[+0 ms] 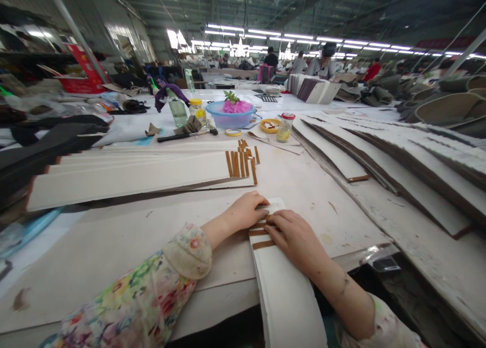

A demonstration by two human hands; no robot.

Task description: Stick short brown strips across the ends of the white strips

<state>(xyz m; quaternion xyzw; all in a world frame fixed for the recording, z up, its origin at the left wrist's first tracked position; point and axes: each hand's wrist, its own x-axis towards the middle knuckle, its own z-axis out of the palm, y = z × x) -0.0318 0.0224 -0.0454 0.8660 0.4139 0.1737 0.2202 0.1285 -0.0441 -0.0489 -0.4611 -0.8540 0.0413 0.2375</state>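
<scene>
Touching white panel [285, 293] bearing brown strips [262, 245]: left hand [247, 211], right hand [298, 238], both curled; whether gripping, cannot tell.

The left hand [248, 209] extends from the lower left, knuckles up, fingers [262, 214] curled; the right hand [294, 236] angles from the lower right, bent fingers close beside the left's. Pale, floral-print fabric sleeves [152, 282] leave both wrists [216, 231] bare.

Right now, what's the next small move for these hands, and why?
Probably press down the brown strip at the fingertips with the right hand: its fingers and those of the left hand converge there, near the far end of the white panel, while nearer brown strips already lie across it.
</scene>
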